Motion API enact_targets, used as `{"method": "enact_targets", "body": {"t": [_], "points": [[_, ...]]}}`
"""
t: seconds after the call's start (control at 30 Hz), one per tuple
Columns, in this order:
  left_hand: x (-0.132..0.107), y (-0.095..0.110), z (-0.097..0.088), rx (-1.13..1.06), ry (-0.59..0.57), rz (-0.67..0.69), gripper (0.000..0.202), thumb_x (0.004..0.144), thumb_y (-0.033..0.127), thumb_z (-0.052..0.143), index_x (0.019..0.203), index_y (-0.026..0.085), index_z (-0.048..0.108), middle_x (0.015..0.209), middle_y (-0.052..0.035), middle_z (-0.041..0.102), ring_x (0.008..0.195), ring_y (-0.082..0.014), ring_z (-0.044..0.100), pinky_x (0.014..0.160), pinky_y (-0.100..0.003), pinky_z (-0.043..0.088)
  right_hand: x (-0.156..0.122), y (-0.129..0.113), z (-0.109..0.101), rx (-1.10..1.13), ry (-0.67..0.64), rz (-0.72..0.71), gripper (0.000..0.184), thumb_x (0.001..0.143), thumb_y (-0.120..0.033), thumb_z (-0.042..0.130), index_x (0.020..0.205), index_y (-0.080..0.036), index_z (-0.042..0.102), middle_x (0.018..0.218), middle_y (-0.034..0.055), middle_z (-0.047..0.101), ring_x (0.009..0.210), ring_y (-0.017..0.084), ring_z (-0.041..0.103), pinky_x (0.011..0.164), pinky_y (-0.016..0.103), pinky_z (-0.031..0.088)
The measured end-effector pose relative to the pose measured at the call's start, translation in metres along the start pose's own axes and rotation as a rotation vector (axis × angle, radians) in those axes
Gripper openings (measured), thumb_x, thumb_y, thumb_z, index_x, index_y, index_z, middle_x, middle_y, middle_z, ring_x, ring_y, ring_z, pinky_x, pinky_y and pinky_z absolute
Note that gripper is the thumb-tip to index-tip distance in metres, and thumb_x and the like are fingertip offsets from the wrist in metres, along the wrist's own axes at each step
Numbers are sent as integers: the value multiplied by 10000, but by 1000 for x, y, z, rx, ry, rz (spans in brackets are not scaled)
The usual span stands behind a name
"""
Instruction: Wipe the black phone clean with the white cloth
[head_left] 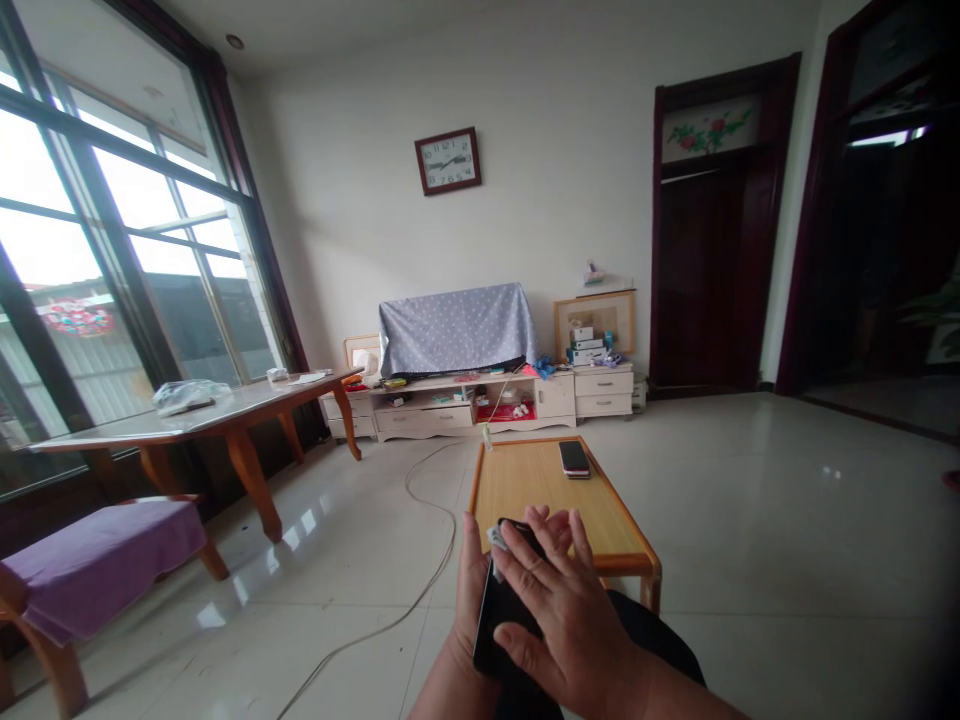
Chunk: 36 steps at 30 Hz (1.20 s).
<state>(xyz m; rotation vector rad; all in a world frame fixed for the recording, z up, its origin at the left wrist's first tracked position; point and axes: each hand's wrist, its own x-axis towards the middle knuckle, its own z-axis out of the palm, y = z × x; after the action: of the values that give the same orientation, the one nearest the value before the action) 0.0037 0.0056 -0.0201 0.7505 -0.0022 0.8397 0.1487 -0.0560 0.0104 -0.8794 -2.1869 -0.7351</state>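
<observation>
Phone (499, 615), just short of the low table (525, 490): rigid, slick glass, likely fragile; left hand (466, 600) cups its edges, right hand (570, 610) fingers together, flat on screen.

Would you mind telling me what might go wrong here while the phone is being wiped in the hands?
1. The black phone lies in the left hand over the lap and tile floor, not over the low table; a slip might drop it.
2. The right hand presses a small cloth on its screen; it may slide off.
3. A white cable crosses the floor nearby, a trip hazard.
</observation>
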Motion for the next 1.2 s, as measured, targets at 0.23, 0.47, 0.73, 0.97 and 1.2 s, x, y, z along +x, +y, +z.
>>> {"method": "enact_targets", "body": {"t": [0.23, 0.47, 0.73, 0.97, 1.2], "points": [[-8, 18, 4, -35, 21, 67, 898, 864, 847, 199, 1447, 218, 467, 1596, -127, 331, 1508, -350, 196, 1208, -575, 124, -29, -29, 20, -76, 231, -254, 353, 918, -394, 642, 1264, -324, 641, 1485, -46, 502, 1461, 340, 300, 1176, 721, 21], [-4, 11, -1, 2, 17, 43, 897, 883, 825, 194, 1470, 189, 430, 1592, -139, 333, 1499, -352, 221, 1208, -564, 142, -16, -1, 0, 9, -23, 5, 667, 941, -596, 503, 1453, -169, 481, 1555, 106, 392, 1481, 387, 220, 1181, 693, -28], [-8, 15, 5, -18, 0, 46, 892, 870, 841, 186, 1440, 219, 476, 1588, -122, 349, 1511, -345, 188, 1209, -580, 106, -13, -12, 12, 32, 121, -229, 446, 959, -491, 540, 1342, -269, 594, 1494, 11, 497, 1470, 335, 282, 1192, 682, 1], [-3, 12, 9, 16, -7, 25, 931, 866, 844, 206, 1471, 175, 437, 1554, -150, 400, 1486, -357, 259, 1216, -548, 150, -6, -4, 7, 33, 46, -56, 618, 944, -593, 504, 1431, -212, 511, 1545, 83, 417, 1485, 367, 221, 1190, 686, 52], [-3, 12, 13, 15, -16, 7, 970, 859, 855, 175, 1483, 151, 408, 1554, -172, 390, 1479, -367, 268, 1205, -583, 142, -8, -12, 9, 36, 110, -206, 524, 944, -568, 530, 1367, -262, 570, 1509, 24, 477, 1481, 339, 249, 1191, 686, 18]]}}
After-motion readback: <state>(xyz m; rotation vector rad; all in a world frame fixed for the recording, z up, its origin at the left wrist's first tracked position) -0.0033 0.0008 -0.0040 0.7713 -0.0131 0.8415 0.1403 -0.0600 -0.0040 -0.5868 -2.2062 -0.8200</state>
